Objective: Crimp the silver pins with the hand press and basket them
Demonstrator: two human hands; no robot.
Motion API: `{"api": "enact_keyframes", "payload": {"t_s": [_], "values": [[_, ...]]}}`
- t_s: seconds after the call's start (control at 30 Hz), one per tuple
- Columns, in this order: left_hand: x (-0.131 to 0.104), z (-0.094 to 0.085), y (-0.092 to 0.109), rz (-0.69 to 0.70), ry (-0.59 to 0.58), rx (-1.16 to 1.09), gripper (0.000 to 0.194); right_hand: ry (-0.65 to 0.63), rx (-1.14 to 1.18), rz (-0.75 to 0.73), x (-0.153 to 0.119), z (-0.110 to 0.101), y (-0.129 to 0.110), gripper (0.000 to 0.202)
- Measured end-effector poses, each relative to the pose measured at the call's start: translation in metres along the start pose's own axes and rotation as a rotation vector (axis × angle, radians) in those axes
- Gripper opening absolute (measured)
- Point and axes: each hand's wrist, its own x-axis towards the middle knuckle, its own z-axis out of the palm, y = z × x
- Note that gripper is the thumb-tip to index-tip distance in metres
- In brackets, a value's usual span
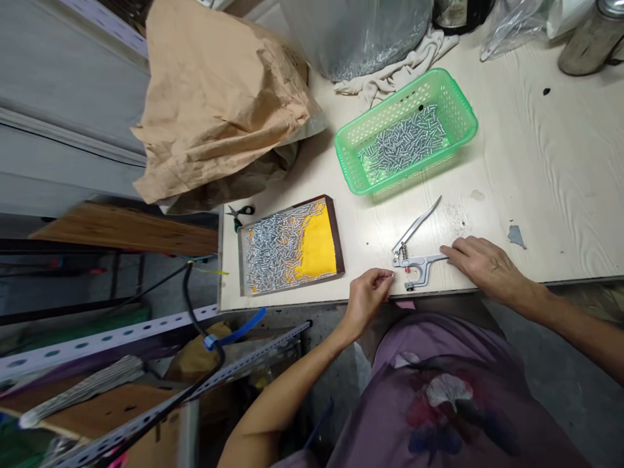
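Note:
A pair of grey snap-fastener pliers [424, 263] lies near the table's front edge, its upper handle raised and a small spring and a red bit at its jaw. My right hand [482, 263] is closed at the end of the lower handle, fingertips curled over it. Just left of the jaw, my left hand [366, 296] pinches thumb and forefinger together; a tiny pale tip shows there, too small to name. To the left of it sits a shallow tray [336, 234] lined in yellow, with many small silvery metal pieces [275, 250].
Behind the pliers stands a green basket [407, 182] holding small springs [409, 143]. Scissors [238, 214] lie by the tray's far left corner. A brown paper bag [219, 97], a plastic bag [361, 32], a cloth [400, 71] and a flask [589, 42] line the back.

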Motion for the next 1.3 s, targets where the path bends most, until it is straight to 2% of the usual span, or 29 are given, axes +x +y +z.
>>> {"api": "enact_keyframes", "payload": {"t_s": [0.1,0.27,0.57,0.67,0.83,1.0,1.17,1.3], "values": [[-0.001,0.003,0.013,-0.233,-0.034,-0.345,0.033,-0.024,-0.011,-0.059,0.002,-0.003,-0.003,0.032],[-0.009,0.012,0.022,-0.293,0.003,-0.473,0.041,0.036,-0.036,-0.056,-0.002,-0.005,-0.012,0.031],[-0.011,0.019,0.013,-0.302,0.034,-0.467,0.039,0.074,-0.129,-0.102,-0.007,-0.004,-0.018,0.033],[-0.008,0.018,0.012,-0.354,-0.005,-0.429,0.036,0.047,-0.080,-0.082,-0.007,-0.002,-0.018,0.034],[0.001,0.012,0.014,-0.448,-0.116,-0.373,0.032,0.089,-0.104,-0.092,-0.001,0.002,-0.016,0.031],[0.009,0.006,0.018,-0.469,-0.189,-0.316,0.029,-0.007,-0.028,-0.063,0.000,0.006,-0.013,0.031],[0.015,0.004,0.022,-0.508,-0.225,-0.254,0.022,-0.085,0.047,-0.020,0.003,0.004,-0.001,0.018],[0.015,0.003,0.023,-0.514,-0.226,-0.238,0.019,-0.097,0.051,-0.017,0.016,0.002,0.021,0.076]]}}
